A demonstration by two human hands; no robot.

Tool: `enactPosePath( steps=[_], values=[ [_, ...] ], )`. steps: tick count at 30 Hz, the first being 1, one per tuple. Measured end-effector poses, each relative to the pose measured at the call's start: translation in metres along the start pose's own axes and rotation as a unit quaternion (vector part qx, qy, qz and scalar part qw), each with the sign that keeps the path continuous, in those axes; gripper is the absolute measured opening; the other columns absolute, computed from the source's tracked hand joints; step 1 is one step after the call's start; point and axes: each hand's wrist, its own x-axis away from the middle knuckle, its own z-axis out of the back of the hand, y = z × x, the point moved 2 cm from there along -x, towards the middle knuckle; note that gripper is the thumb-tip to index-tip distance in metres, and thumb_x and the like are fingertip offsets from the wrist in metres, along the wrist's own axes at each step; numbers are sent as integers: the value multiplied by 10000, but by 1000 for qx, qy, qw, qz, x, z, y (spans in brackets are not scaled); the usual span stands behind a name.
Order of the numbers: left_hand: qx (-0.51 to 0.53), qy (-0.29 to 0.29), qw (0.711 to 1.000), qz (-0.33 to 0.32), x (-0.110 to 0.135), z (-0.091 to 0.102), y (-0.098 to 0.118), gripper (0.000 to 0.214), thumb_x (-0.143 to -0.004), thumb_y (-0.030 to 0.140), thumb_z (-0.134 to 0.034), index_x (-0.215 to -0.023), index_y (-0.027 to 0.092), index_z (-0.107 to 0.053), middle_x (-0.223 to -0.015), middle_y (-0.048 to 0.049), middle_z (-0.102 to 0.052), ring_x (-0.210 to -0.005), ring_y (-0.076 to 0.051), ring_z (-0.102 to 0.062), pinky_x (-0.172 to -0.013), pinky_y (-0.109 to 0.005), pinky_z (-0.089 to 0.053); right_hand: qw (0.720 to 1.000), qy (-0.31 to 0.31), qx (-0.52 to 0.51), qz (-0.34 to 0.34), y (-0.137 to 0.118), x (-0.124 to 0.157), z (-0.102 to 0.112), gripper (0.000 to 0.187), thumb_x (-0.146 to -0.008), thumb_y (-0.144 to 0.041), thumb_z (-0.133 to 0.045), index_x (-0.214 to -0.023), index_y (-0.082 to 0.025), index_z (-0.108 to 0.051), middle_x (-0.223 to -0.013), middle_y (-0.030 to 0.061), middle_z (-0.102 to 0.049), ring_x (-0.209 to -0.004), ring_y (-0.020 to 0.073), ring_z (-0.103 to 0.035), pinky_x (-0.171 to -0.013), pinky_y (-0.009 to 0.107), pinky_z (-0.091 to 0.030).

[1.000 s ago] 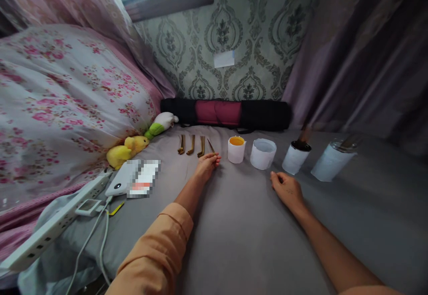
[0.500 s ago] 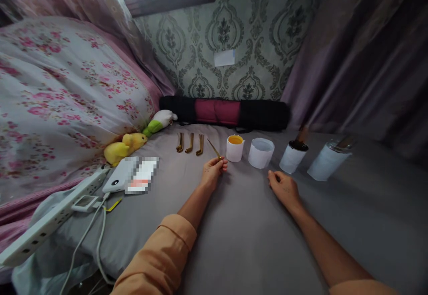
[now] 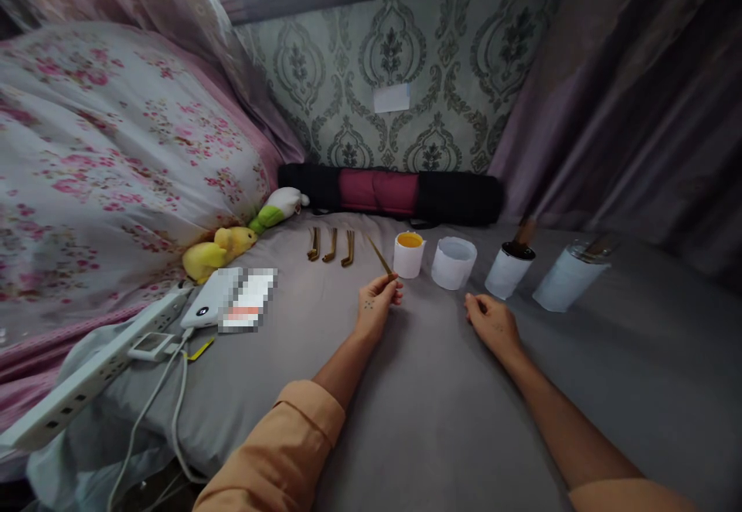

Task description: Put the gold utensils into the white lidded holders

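Note:
My left hand [image 3: 378,301] pinches a thin gold-coloured tool [image 3: 379,256] by its lower end, lifted off the grey sheet and slanting up to the left, just left of a white cup of orange liquid [image 3: 409,254]. Three more gold tools [image 3: 331,245] lie in a row further left. My right hand [image 3: 493,324] rests on the sheet with its fingers curled loosely, holding nothing I can see, in front of a second white cup [image 3: 454,263]. Two more white-wrapped containers [image 3: 508,269] [image 3: 567,278] stand to the right, each with something sticking out.
A black and red rolled mat [image 3: 394,195] lies along the wall. Yellow and green soft toys [image 3: 223,249], a white power bank [image 3: 209,308], a power strip [image 3: 86,384] with cables and a flowered pillow [image 3: 110,172] fill the left side. Curtains hang on the right.
My left hand picked the fourth gold tool up from the row and carried it right and towards me. My right hand has barely moved.

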Motion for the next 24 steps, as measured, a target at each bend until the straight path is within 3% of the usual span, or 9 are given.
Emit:
enactPosePath(
  steps=[13,24],
  values=[
    [-120,-37,991,-55,10,-6,-4,242,-734,240,-543,-936,164,-653,-747,-51,-622,-578,-98,-527,-494,-188,-407,998,-28,-60,-18,-3,3,1,374,-767,-456,-386,-728,-167,-620,-593,40,-607,-533,148,-540,-536,248,-369],
    [-246,-95,947,-186,18,-8,-2,231,-769,239,-522,-939,217,-677,-802,-71,-638,-721,-160,-551,-688,-246,-415,995,-36,-95,-16,-14,9,6,344,-772,-435,-400,-770,-157,-602,-621,43,-608,-512,141,-546,-533,249,-398]
  ],
)
